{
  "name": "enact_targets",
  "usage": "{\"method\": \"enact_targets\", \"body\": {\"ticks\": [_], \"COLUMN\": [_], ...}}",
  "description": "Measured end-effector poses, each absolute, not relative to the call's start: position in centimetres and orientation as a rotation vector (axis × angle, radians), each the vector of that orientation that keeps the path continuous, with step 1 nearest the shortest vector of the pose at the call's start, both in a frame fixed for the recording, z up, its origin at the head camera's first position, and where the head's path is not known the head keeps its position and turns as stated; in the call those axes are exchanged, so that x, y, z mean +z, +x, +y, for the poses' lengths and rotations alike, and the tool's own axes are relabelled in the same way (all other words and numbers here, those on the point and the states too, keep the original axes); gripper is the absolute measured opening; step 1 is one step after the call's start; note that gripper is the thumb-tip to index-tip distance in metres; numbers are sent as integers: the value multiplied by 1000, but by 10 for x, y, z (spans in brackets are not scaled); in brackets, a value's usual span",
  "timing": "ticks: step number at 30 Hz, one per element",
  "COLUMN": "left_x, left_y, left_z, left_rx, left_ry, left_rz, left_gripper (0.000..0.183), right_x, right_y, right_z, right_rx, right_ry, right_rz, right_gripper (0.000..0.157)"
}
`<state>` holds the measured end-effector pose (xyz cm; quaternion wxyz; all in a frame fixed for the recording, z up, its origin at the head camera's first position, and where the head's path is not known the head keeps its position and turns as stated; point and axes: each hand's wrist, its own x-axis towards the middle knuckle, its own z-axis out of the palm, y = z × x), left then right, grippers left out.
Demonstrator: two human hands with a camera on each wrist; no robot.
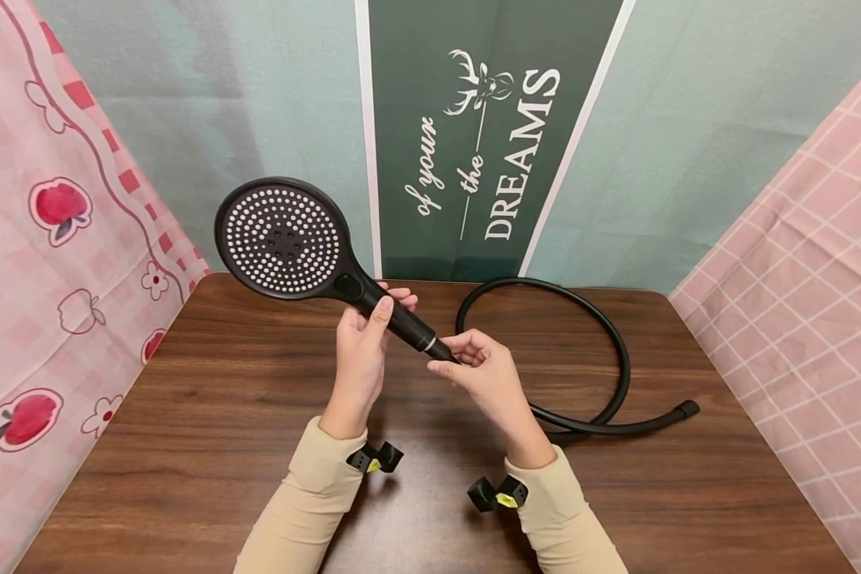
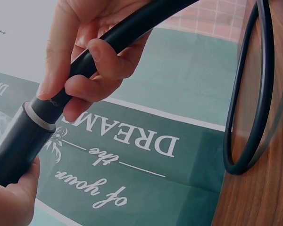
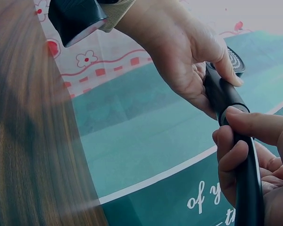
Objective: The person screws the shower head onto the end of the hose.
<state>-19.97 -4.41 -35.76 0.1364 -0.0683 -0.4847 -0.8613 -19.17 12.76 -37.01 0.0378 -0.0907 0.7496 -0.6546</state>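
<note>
A black shower head (image 1: 281,239) with a round face of white nozzles is held up over the table, tilted, its face to the upper left. My left hand (image 1: 362,351) grips its handle (image 1: 405,325), thumb along the top. At the handle's lower end, my right hand (image 1: 486,371) pinches the end fitting of a black shower hose (image 1: 623,359) between thumb and fingers. A pale ring (image 2: 39,117) shows where fitting and handle meet in the left wrist view. How far the threads are engaged is hidden. The hose loops behind and right of my right hand.
The hose's other end fitting (image 1: 686,410) lies on the brown wooden table (image 1: 208,446) at the right. Printed cloth (image 1: 782,239) surrounds the table at the back and both sides. Small black cameras (image 1: 498,493) are strapped to both wrists.
</note>
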Motion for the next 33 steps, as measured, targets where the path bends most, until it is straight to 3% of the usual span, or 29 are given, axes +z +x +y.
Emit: {"method": "enact_targets", "body": {"ticks": [8, 33], "left_x": [-358, -358], "left_y": [-199, -200], "left_z": [-44, -44], "left_rx": [-2501, -2503], "left_ry": [-183, -175], "left_rz": [-1399, -1382], "left_gripper": [18, 20], "right_x": [-368, -364], "right_y": [-190, -189], "right_z": [127, 128], "right_rx": [-2013, -1993], "right_ry": [-266, -283], "right_rz": [2316, 2303], "right_gripper": [30, 29]}}
